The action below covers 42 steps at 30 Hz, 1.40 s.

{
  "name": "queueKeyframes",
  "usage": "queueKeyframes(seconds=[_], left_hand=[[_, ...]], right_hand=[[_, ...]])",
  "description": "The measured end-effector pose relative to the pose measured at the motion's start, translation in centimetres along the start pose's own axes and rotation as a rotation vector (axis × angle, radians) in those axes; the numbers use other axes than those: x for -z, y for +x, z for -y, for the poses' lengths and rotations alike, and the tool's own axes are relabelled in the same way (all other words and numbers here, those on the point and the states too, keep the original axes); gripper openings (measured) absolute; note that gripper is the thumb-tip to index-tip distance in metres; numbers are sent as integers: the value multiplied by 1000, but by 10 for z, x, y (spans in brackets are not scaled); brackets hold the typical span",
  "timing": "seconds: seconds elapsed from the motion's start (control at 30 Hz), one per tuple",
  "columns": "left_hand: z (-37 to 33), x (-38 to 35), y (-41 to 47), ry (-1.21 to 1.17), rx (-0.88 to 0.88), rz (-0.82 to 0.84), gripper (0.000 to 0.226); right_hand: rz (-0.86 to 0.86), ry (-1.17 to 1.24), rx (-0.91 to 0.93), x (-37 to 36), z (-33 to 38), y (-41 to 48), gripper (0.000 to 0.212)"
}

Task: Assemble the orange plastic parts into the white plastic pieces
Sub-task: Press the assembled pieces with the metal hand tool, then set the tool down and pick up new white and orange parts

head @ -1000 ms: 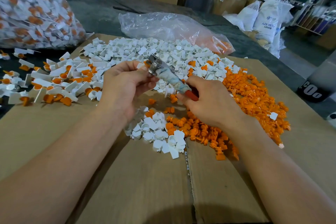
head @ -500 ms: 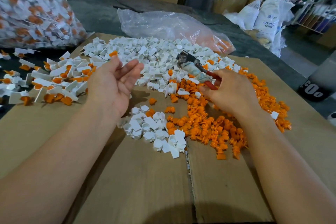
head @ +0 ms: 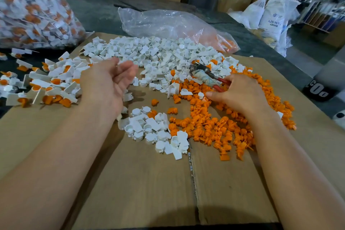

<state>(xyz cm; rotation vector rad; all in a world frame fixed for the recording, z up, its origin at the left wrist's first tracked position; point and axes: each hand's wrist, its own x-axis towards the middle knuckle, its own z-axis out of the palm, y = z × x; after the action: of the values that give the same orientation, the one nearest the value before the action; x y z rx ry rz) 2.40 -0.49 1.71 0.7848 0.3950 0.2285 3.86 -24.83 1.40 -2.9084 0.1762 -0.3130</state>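
Observation:
My left hand [head: 110,80] hovers over the left edge of the big heap of white plastic pieces [head: 158,54], palm turned inward, fingers relaxed and holding nothing. My right hand [head: 240,93] rests on the pile of orange plastic parts [head: 220,127] and grips the red handles of tape-wrapped pliers [head: 202,76], whose metal jaws point up-left over the white heap. A smaller cluster of white pieces [head: 155,130] lies between my forearms. Assembled white-and-orange pieces [head: 48,86] are spread at the left.
Everything lies on a flattened cardboard sheet [head: 145,188] with a taped seam down its middle. A full bag of assembled pieces [head: 33,9] stands at the far left, a crumpled clear plastic bag [head: 168,24] behind the white heap. Boxes and sacks fill the background.
My hands, which met at the pliers a second ago, have parted. The left hand let go and moved left; the right carried the pliers rightward and down onto the orange pile.

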Motion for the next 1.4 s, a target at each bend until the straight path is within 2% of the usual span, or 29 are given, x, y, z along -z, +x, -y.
queueKeyframes(seconds=[0.07,0.17,0.23,0.4,0.7,0.77,0.83,0.93,0.97,1.03,1.17,1.3,1.4], left_hand=[[7,0,-4,384,-59,112,8],[18,3,-10,920,-313,258,22],[21,4,-13,1078,-469,304,27],[19,5,-12,1135,-578,291,29],[22,5,-12,1207,-539,397,23],[22,5,-12,1194,-529,396,23],[21,5,-12,1169,-526,385,23],[19,4,-12,1123,-538,342,23],[18,4,-12,1103,-538,327,23],[17,4,-11,1082,-548,306,23],[18,3,-9,1089,-561,309,25],[22,3,-8,1108,-572,330,25],[23,3,-8,1113,-570,337,24]], right_hand=[[29,-5,-10,0,-1,1,62],[56,8,-19,-1,-4,3,69],[69,29,-25,-2,-5,4,72],[129,67,-43,-5,-7,7,77],[191,29,-41,-9,-7,8,92],[183,37,-34,-9,-6,7,89],[96,87,22,-6,-2,3,81],[-79,348,291,8,11,-11,58],[-42,437,396,12,19,-18,50],[142,510,601,15,39,-34,40],[393,411,934,4,68,-56,40],[579,319,984,-1,70,-56,48],[531,287,930,-6,70,-51,44]])
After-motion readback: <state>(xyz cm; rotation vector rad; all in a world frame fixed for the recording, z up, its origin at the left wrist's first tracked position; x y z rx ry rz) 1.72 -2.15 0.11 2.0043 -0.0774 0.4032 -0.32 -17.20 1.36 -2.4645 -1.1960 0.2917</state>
